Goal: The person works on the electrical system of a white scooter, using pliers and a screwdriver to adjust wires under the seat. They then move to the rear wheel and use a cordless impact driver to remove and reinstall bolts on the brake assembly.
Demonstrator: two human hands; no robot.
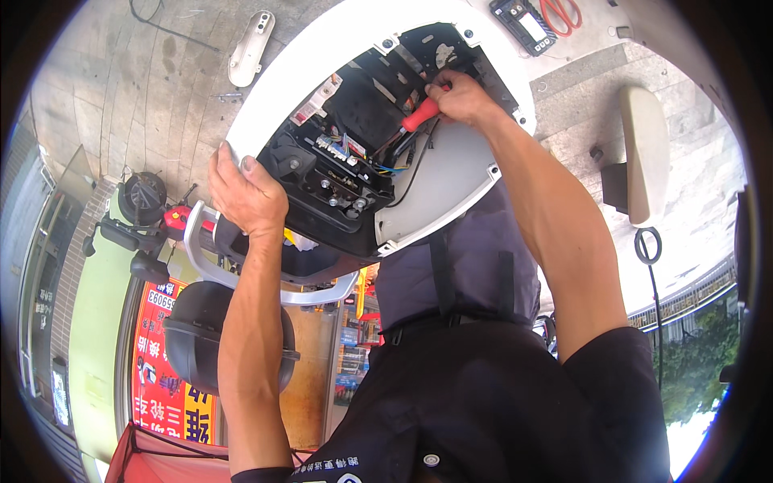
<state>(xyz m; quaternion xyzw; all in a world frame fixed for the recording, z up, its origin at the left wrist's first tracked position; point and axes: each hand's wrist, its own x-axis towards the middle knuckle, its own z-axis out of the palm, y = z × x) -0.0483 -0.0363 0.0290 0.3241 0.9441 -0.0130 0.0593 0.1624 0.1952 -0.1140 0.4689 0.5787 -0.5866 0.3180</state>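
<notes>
In front of me is the opened body of an electric scooter, with a white body panel around a dark cavity. My right hand grips a screwdriver by its red handle. Its thin shaft slants down-left toward coloured wires, and the tip is hard to make out. Close by lie a white wire connector block and a black bracket with bolts. My left hand curves against the panel's left edge, thumb toward the opening. Whether it grips or only rests there is unclear.
A loose cream cover lies on the paving, and a long beige part is at right. Past the panel sits a black device beside a red cable. A grey grab rail and black top box are near my left forearm.
</notes>
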